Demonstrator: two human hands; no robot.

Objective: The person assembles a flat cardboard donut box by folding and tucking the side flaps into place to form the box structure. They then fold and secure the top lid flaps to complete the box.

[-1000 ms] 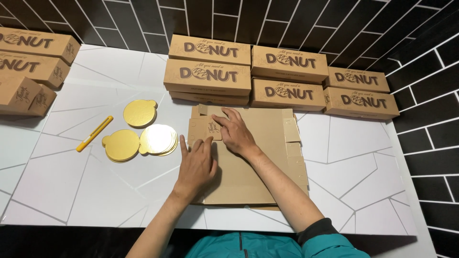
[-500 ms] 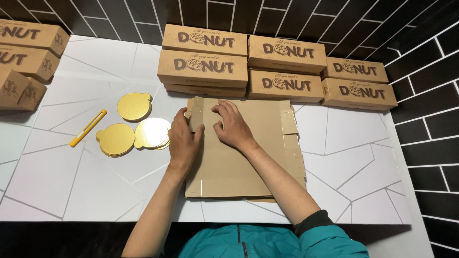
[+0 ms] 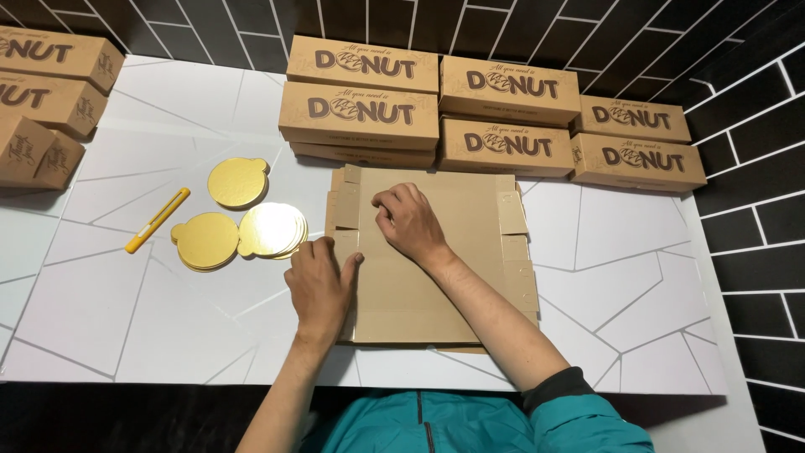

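Pressing down on a flat cardboard box blank (image 3: 436, 252), the person worked at the near middle of the white table (image 3: 134, 310). The left hand (image 3: 321, 285) lay flat and open on the blank's left edge, fingers spread over the side flap, gripping nothing. The right hand (image 3: 409, 222) rested on the upper middle panel with fingers curled, knuckles bearing on the cardboard; whether it pinched a flap could not be told.

Status, as judged from the layout: the blank remained unfolded, with side flaps lying nearly level and no walls raised. Finished printed boxes (image 3: 436, 109) stood stacked along the dark tiled wall behind the blank, and more (image 3: 46, 101) sat at the far left.

Gold round cake boards (image 3: 243, 222) lay just left of the blank, untouched. A yellow utility knife (image 3: 157, 221) lay beside them.
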